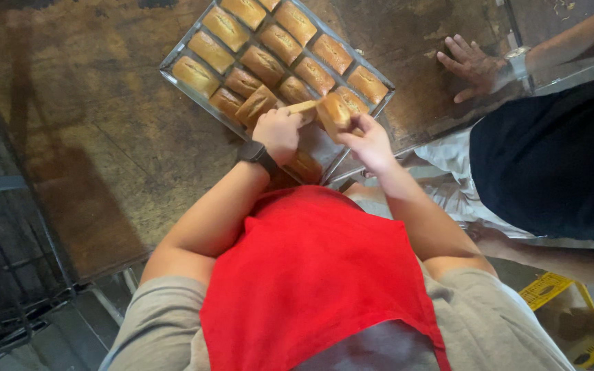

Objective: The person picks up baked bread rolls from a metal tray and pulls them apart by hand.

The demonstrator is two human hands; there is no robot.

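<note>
Right hand (369, 141) fingers pinching one loaf (333, 110), left hand (280, 130) gripping scraper (302, 106); most loaves remain on tray (173, 74).

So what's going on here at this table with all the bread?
A person in a red apron stands at a worn brown table. Their right hand holds up one small golden loaf, while the left hand holds a flat pale tool against it. Below sits a metal tray of similar loaves. A second person's hand rests flat on the table.
</note>
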